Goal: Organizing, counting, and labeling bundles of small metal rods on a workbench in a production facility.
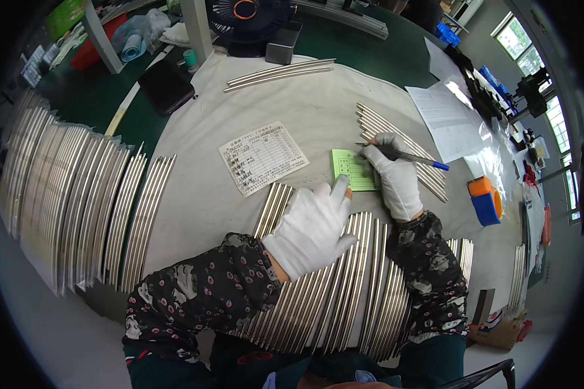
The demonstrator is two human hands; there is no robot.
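Note:
My left hand [311, 230] wears a white glove and rests palm down over metal rods, its index fingertip on the lower left part of a small green card [342, 162]. The thumb is spread from the other fingers. In my gloved right hand [398, 185], a dark pen with a blue end [423, 160] is gripped over the card's right side; its tip is hard to make out. A white filled-in form card [263, 159] lies to the left. Slim silver rods [305, 305] spread below both forearms, and a slanted group of rods [383, 123] lies beyond my right hand.
Bundles of rods, several wrapped in clear plastic [58, 188], line the left side. A few rods [279, 74] lie at the back, near a fan [246, 29] and a dark pouch [165, 86]. To the right are paper sheets [438, 117] and an orange-and-blue tape dispenser [486, 204].

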